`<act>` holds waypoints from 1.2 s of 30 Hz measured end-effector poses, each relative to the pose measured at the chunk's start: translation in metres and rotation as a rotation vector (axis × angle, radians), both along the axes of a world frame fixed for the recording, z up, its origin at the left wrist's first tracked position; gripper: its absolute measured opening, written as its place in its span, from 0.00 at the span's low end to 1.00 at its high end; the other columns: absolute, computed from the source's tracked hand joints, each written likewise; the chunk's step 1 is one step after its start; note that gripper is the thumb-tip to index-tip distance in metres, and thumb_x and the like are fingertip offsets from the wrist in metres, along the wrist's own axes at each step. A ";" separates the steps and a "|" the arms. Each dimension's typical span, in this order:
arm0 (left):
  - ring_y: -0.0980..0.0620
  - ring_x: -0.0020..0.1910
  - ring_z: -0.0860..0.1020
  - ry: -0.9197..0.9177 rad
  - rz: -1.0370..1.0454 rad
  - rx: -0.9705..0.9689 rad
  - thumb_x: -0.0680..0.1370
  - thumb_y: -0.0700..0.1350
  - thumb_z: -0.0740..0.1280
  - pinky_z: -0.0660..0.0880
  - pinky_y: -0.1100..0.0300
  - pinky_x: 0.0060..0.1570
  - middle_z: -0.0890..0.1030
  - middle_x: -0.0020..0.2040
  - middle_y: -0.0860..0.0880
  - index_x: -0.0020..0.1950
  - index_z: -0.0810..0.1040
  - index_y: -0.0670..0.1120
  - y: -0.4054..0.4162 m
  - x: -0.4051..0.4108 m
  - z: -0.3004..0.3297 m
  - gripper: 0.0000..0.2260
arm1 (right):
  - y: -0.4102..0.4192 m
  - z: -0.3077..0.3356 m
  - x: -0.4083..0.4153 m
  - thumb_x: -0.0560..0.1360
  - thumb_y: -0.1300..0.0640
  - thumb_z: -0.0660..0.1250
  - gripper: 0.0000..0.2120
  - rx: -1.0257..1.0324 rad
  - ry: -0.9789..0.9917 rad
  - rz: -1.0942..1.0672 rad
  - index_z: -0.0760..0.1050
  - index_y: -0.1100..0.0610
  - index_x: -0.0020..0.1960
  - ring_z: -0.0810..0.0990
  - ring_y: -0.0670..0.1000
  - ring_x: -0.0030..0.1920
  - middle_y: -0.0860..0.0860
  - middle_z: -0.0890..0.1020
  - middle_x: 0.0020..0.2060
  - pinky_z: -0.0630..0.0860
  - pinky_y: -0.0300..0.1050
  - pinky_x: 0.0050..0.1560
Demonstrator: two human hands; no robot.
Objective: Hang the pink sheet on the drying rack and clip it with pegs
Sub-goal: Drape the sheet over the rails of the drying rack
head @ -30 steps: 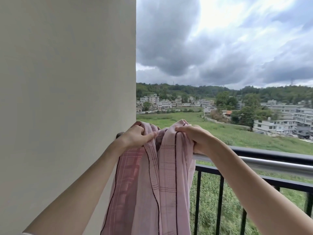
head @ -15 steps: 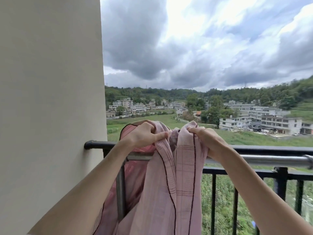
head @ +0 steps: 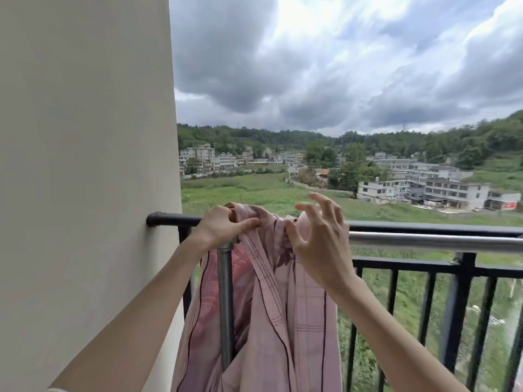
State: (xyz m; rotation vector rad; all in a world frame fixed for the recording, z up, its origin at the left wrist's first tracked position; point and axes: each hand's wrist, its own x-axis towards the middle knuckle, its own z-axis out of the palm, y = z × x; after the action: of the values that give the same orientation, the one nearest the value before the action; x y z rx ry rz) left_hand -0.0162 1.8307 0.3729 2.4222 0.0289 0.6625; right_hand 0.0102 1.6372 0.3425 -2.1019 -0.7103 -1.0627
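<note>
At the left end of the drying rack's top rail [head: 424, 241], hard by the wall: pink sheet [head: 271, 321], one, checked with dark stripes. Condition: draped over the rail in a bunched, narrow fold, both falls hanging down either side of the rack's grey upright post [head: 225, 301]. Not yet spread along the rail, most of which lies bare to the right.

Left hand [head: 223, 226]: fingers and thumb pinching the gathered top of the sheet at the rail's corner. Right hand [head: 319, 239]: fingers spread and lifted, thumb touching the fold just beside the left hand; it grips nothing that can be seen.

Pegs: none visible, on sheet or rail.

Progress, as judged: hanging begun, the sheet lodged on the rack; left to do are drawing it out flat towards the right end of the rail and all the clipping.

Behind: black balcony railing [head: 424, 228], cream wall [head: 85, 193], fields and houses under heavy cloud.
</note>
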 end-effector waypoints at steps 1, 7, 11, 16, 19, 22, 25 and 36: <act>0.48 0.45 0.81 0.002 -0.012 -0.058 0.69 0.64 0.66 0.76 0.53 0.47 0.84 0.44 0.44 0.47 0.82 0.41 0.000 -0.002 -0.006 0.26 | -0.001 -0.011 0.000 0.74 0.50 0.67 0.20 0.023 -0.024 0.002 0.73 0.57 0.62 0.63 0.57 0.70 0.56 0.69 0.68 0.58 0.59 0.71; 0.68 0.48 0.74 -0.374 0.003 -0.411 0.69 0.61 0.65 0.70 0.78 0.43 0.76 0.49 0.61 0.64 0.71 0.50 -0.002 -0.034 -0.078 0.26 | -0.013 -0.100 -0.014 0.75 0.51 0.67 0.31 0.353 -0.022 0.293 0.58 0.53 0.73 0.60 0.50 0.74 0.54 0.61 0.73 0.62 0.46 0.71; 0.62 0.50 0.77 -0.448 0.016 -0.577 0.69 0.64 0.67 0.72 0.73 0.45 0.77 0.52 0.58 0.55 0.70 0.63 -0.019 -0.050 -0.149 0.17 | -0.020 -0.138 -0.022 0.65 0.37 0.71 0.31 0.679 0.535 0.573 0.67 0.46 0.64 0.81 0.44 0.52 0.53 0.80 0.55 0.78 0.36 0.47; 0.69 0.54 0.73 0.148 -0.304 -0.579 0.61 0.58 0.73 0.73 0.68 0.54 0.72 0.54 0.73 0.70 0.59 0.63 -0.051 -0.052 -0.205 0.40 | -0.024 -0.162 -0.012 0.49 0.22 0.66 0.48 0.567 1.090 0.722 0.73 0.48 0.62 0.80 0.49 0.57 0.48 0.82 0.55 0.77 0.49 0.58; 0.74 0.57 0.70 0.179 -0.228 -0.568 0.58 0.58 0.76 0.72 0.73 0.53 0.72 0.57 0.72 0.66 0.62 0.63 -0.070 -0.048 -0.223 0.40 | -0.023 -0.166 -0.010 0.55 0.20 0.60 0.41 0.439 1.157 0.810 0.72 0.41 0.61 0.79 0.45 0.58 0.42 0.82 0.56 0.78 0.41 0.55; 0.68 0.57 0.72 0.163 -0.081 -0.576 0.55 0.60 0.75 0.74 0.72 0.49 0.74 0.57 0.67 0.66 0.63 0.57 -0.084 -0.046 -0.225 0.42 | -0.021 -0.165 -0.008 0.60 0.21 0.56 0.31 0.312 1.202 0.888 0.75 0.33 0.57 0.77 0.43 0.60 0.40 0.81 0.57 0.77 0.37 0.55; 0.66 0.48 0.77 0.148 -0.022 -0.588 0.63 0.56 0.75 0.76 0.70 0.44 0.79 0.48 0.63 0.58 0.71 0.57 -0.091 -0.044 -0.224 0.26 | -0.025 -0.168 0.002 0.61 0.26 0.65 0.27 0.345 1.285 0.962 0.79 0.37 0.55 0.79 0.47 0.59 0.44 0.82 0.56 0.78 0.41 0.54; 0.66 0.43 0.80 0.173 0.052 -0.687 0.63 0.60 0.74 0.73 0.72 0.40 0.83 0.44 0.64 0.49 0.79 0.59 -0.050 -0.078 -0.208 0.16 | -0.023 -0.204 0.041 0.63 0.33 0.67 0.41 0.496 1.152 0.692 0.62 0.52 0.70 0.71 0.50 0.65 0.52 0.70 0.68 0.72 0.48 0.59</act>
State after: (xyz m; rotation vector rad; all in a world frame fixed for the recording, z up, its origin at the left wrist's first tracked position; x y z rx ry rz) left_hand -0.0943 1.7806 0.1653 1.8061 0.3355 0.3762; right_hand 0.0516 1.6143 0.1389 -1.4662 -0.4259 0.3607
